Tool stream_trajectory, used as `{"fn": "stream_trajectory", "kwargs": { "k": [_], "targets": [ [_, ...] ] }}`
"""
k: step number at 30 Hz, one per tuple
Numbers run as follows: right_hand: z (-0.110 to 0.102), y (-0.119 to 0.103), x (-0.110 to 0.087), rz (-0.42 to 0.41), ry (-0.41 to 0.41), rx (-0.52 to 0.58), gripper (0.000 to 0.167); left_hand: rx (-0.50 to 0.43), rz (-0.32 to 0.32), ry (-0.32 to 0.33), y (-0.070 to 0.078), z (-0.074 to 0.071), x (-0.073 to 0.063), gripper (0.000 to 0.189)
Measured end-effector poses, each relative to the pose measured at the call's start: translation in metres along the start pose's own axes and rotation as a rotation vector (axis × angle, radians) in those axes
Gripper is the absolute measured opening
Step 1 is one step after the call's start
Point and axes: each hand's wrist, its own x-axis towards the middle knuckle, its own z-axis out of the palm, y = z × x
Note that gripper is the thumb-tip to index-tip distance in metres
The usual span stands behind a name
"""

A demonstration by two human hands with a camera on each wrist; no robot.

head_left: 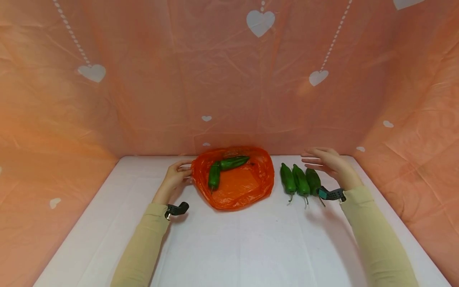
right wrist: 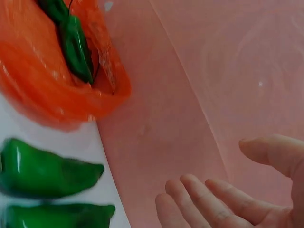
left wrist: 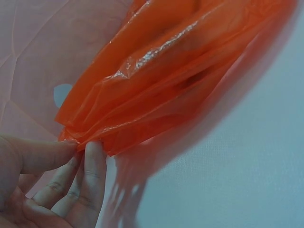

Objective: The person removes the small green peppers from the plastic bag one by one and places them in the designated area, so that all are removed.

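An orange plastic bag lies with its mouth spread wide on the white table. Inside it are two green peppers, one upright in the view and one slanting. My left hand pinches the bag's left rim between thumb and fingers, as the left wrist view shows at the bag's gathered edge. My right hand hovers over the rightmost of three green peppers beside the bag, holding nothing. Its fingers are extended and the thumb is apart. The other two peppers lie alongside, stems toward me.
The white table ends at an orange-pink cloth backdrop printed with white hearts, which also hangs at both sides. Each wrist wears a black strap, the left one and the right one.
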Motion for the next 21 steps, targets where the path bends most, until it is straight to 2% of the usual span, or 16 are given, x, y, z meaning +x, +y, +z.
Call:
{"fn": "stream_trajectory", "kwargs": {
  "k": [6, 13, 18, 21],
  "targets": [
    [0.020, -0.008, 0.020, 0.031, -0.040, 0.123, 0.062, -0.002, -0.007, -0.003, 0.001, -0.001, 0.000, 0.040],
    [0.042, -0.012, 0.033, 0.018, -0.088, 0.093, 0.055, -0.008, -0.023, 0.002, 0.000, 0.000, 0.000, 0.039],
    [0.056, -0.016, 0.043, 0.040, -0.100, 0.153, 0.056, -0.006, -0.031, 0.003, -0.002, -0.001, 0.001, 0.040],
    [0.065, -0.017, 0.048, 0.027, -0.115, 0.151, 0.054, -0.005, -0.030, -0.001, -0.002, -0.001, 0.001, 0.040]
  ]
}}
